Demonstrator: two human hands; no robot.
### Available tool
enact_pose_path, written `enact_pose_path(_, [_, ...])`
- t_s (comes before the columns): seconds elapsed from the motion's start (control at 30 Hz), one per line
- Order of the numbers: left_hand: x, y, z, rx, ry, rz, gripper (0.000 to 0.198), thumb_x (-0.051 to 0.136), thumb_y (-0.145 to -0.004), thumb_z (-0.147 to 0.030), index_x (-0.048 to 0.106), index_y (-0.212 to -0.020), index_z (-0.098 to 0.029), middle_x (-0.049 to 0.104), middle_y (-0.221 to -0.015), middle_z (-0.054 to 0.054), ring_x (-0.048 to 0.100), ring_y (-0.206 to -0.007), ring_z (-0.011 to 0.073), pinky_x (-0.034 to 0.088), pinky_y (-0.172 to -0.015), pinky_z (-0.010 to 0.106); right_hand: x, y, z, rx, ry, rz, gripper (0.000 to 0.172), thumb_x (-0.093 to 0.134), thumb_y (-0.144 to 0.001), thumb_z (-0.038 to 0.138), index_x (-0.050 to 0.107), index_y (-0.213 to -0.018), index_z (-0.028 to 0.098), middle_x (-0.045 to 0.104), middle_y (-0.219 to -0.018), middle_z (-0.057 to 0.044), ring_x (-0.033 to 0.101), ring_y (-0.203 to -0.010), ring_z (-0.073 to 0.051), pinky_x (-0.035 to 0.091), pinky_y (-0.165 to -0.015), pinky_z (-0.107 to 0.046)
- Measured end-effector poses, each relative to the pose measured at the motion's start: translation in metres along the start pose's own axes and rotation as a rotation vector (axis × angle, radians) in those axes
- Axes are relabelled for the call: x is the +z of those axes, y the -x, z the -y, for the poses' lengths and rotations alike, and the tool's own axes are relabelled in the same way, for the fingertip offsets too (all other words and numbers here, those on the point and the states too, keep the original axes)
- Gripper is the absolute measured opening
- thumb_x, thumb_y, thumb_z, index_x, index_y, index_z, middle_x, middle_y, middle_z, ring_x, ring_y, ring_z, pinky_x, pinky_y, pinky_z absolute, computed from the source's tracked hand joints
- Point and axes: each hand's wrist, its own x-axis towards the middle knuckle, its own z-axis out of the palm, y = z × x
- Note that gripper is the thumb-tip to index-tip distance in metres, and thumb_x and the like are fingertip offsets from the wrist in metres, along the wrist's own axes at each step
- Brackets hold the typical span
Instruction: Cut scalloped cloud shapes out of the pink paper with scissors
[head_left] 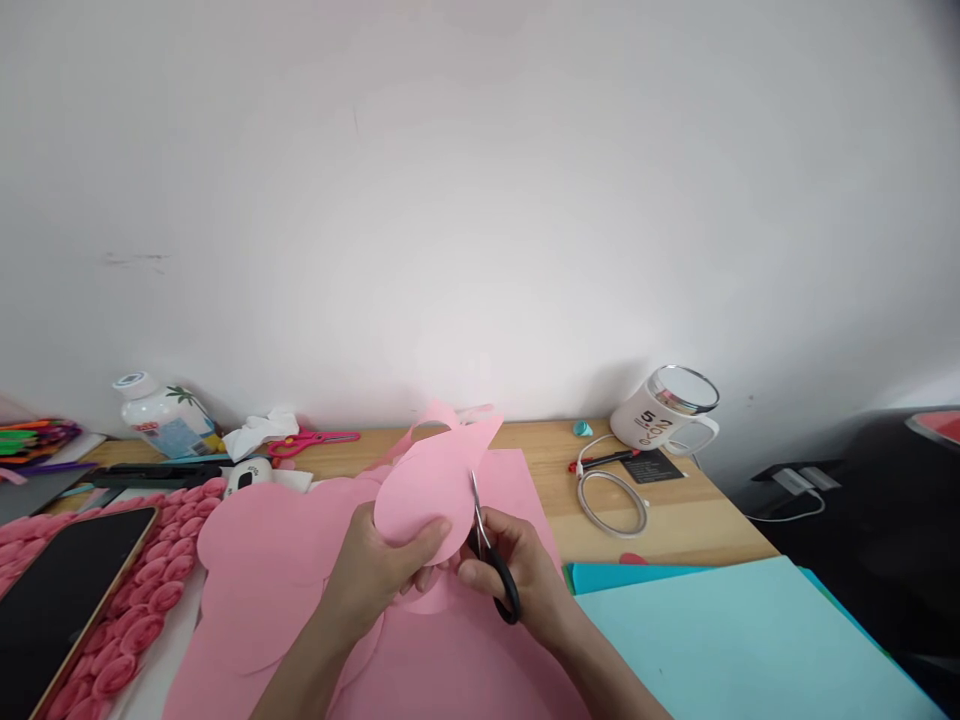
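My left hand pinches a rounded piece of pink paper, thumb on top and fingers underneath. In my right hand is a pair of scissors with black handles, its blades along the right edge of that paper. A pointed flap of the same paper sticks up beyond the blades. Below and to the left lie several overlapping pink paper circles. Under my hands is a larger pink sheet. My fingertips beneath the paper are partly hidden.
At the right stand a white mug, a coiled cable and light blue sheets. Leftward are a phone, pink rolled-paper pieces, pink-handled scissors and a white bottle. A wall rises behind the desk.
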Motion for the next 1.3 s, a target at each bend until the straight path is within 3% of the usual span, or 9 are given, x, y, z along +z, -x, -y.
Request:
enact_pose_path(0.33, [-0.005, -0.002, 0.002, -0.007, -0.052, 0.051, 0.033, 0.061, -0.066, -0.039, 0.052, -0.045, -0.015, 0.039, -0.033, -0.005, 0.033, -0.032, 0.0066, 0.024, -0.035, 0.021, -0.001, 0.001, 0.000, 0.006, -0.014, 0.014, 0.041, 0.078, -0.059, 0.044, 0.052, -0.070, 0.015, 0.040, -0.056, 0.006, 0.030, -0.052, -0.008, 0.022, -0.048, -0.021])
enact_pose_path(0.87, [-0.010, -0.001, 0.004, 0.027, -0.074, 0.005, 0.031, 0.063, -0.064, -0.039, 0.051, -0.047, -0.016, 0.041, -0.035, -0.004, 0.033, -0.036, 0.0076, 0.025, -0.037, 0.022, -0.002, 0.002, -0.002, 0.014, 0.002, 0.022, 0.031, 0.075, -0.065, 0.035, 0.051, -0.069, 0.016, 0.037, -0.054, 0.007, 0.026, -0.049, -0.007, 0.019, -0.045, -0.021])
enact_pose_path(1.3, [-0.012, -0.003, 0.007, 0.013, -0.057, -0.002, 0.031, 0.064, -0.065, -0.040, 0.054, -0.051, -0.014, 0.047, -0.040, -0.002, 0.037, -0.038, 0.0091, 0.027, -0.037, 0.023, 0.000, 0.002, 0.003, 0.032, 0.033, 0.010, 0.033, 0.074, -0.063, 0.038, 0.049, -0.065, 0.017, 0.038, -0.053, 0.007, 0.027, -0.048, -0.007, 0.021, -0.043, -0.021])
